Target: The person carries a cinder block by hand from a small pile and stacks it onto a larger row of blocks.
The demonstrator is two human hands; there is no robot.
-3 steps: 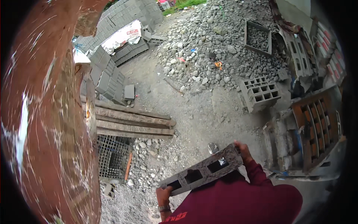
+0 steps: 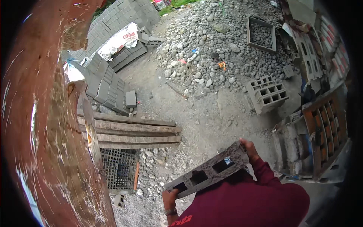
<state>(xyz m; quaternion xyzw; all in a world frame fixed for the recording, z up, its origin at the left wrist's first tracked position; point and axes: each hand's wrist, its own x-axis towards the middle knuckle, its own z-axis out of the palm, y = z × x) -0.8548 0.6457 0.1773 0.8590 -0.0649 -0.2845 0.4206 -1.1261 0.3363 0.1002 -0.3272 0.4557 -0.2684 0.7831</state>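
Note:
A grey hollow concrete block [image 2: 210, 170] with three openings is held in front of my maroon shirt, tilted so its right end is higher. My left hand [image 2: 169, 199], with a watch at the wrist, grips its lower left end, thumb near the end opening. On the upper right end, my right hand [image 2: 248, 150] is closed round the corner; part of its fingers is hidden. Beneath the block lies gravelly ground.
Wooden planks [image 2: 138, 130] lie left, above a dark plastic crate [image 2: 117, 170]. A gravel heap [image 2: 211, 45] rises ahead. Stacked blocks [image 2: 107, 90] stand far left, upright blocks [image 2: 266, 94] right, beside a rusty block mould [image 2: 323, 132]. A reddish-brown surface [image 2: 49, 113] fills the left side.
The view has shifted slightly, so the planks and crate appear lower and farther right. Both hands keep hold of the concrete block.

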